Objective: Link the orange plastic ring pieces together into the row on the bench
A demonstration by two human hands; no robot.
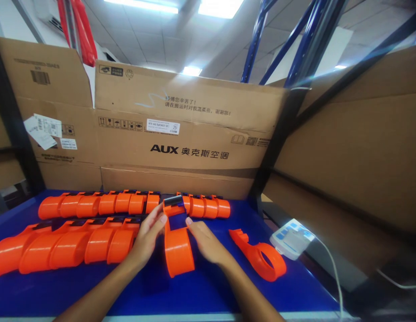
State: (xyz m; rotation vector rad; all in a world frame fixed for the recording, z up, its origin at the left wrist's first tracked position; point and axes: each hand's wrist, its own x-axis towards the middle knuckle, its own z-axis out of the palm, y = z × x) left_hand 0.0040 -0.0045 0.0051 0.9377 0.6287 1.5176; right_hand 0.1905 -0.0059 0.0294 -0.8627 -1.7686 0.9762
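Observation:
An orange tape dispenser [179, 251] stands between my hands, its round hub toward me and a dark toothed cutter strip at its far end. My left hand [150, 233] is closed on its left side, thumb against the frame near the cutter. My right hand [205, 239] is closed at its right edge, with the thumb at the frame and the other fingers partly hidden behind it. To the right, a separate orange dispenser frame [261, 259] lies on its side, with no dark strip showing on it.
Two rows of similar orange dispensers, a back row [107, 204] and a front row [69, 246], stand on the blue tabletop [127, 295]. A white power strip [293, 238] with a cable sits at the right edge. A cardboard panel [127, 147] rises behind, beside a dark post [282, 129].

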